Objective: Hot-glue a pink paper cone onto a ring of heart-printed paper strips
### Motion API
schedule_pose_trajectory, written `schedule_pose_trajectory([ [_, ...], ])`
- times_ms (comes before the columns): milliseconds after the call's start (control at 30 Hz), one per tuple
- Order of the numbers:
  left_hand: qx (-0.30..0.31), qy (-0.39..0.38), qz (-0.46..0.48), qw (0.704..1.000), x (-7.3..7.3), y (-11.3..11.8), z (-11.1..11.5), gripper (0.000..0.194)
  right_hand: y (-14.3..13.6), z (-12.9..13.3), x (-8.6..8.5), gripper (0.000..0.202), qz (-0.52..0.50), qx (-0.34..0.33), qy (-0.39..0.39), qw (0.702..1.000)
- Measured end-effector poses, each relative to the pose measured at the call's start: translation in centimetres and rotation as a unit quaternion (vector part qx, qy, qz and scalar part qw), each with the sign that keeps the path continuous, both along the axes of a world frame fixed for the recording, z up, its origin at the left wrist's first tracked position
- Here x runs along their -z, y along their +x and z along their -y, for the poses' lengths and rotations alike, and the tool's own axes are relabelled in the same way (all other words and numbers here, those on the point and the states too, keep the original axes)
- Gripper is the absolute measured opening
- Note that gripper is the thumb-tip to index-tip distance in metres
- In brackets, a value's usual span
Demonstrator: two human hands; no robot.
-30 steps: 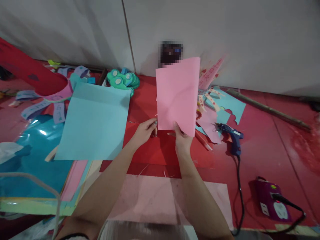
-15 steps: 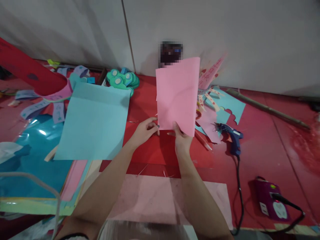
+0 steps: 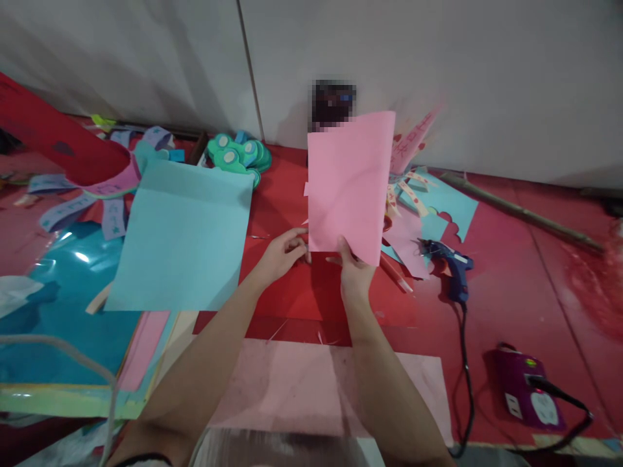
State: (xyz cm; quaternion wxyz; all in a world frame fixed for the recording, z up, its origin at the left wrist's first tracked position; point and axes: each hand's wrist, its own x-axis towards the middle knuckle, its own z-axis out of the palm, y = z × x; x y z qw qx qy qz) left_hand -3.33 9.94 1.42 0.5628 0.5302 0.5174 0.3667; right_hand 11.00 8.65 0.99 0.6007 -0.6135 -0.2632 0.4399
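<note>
A pink sheet of paper (image 3: 348, 188), folded or curved over along its right side, stands upright in front of me. My right hand (image 3: 354, 275) grips its lower edge, thumb on the near face and fingers mostly hidden behind. My left hand (image 3: 287, 254) is beside the sheet's lower left corner with fingers loosely bent and apart; no object shows in it. Beneath both hands lies a red sheet (image 3: 292, 292). Left of it is a large light blue sheet (image 3: 187, 240). Thin pink paper scraps (image 3: 321, 337) lie near my forearms.
A blue glue gun (image 3: 452, 263) lies at right, its cord running near a purple power adapter (image 3: 528, 389). Behind it is a wooden stick (image 3: 525, 211). Green foam shapes (image 3: 238, 155) are stacked by the wall. A red cone (image 3: 63, 139) with paper strips leans at left.
The pink sheet's upper part has shifted slightly to the right, and a little space has opened between its left edge and my left hand. Both hands stay nearly in place.
</note>
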Motion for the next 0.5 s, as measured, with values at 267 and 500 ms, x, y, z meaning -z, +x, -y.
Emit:
schedule_pose_trajectory([
  [267, -0.079, -0.003, -0.021, 0.997, 0.33, 0.17, -0.30, 0.025, -0.09, -0.05, 0.48, 0.056, 0.020, -0.027, -0.010, 0.999],
  [500, -0.102, -0.006, -0.013, 0.995, 0.37, 0.15, -0.20, 0.026, -0.06, -0.35, 0.10, 0.057, -0.028, -0.033, 0.027, 0.999],
])
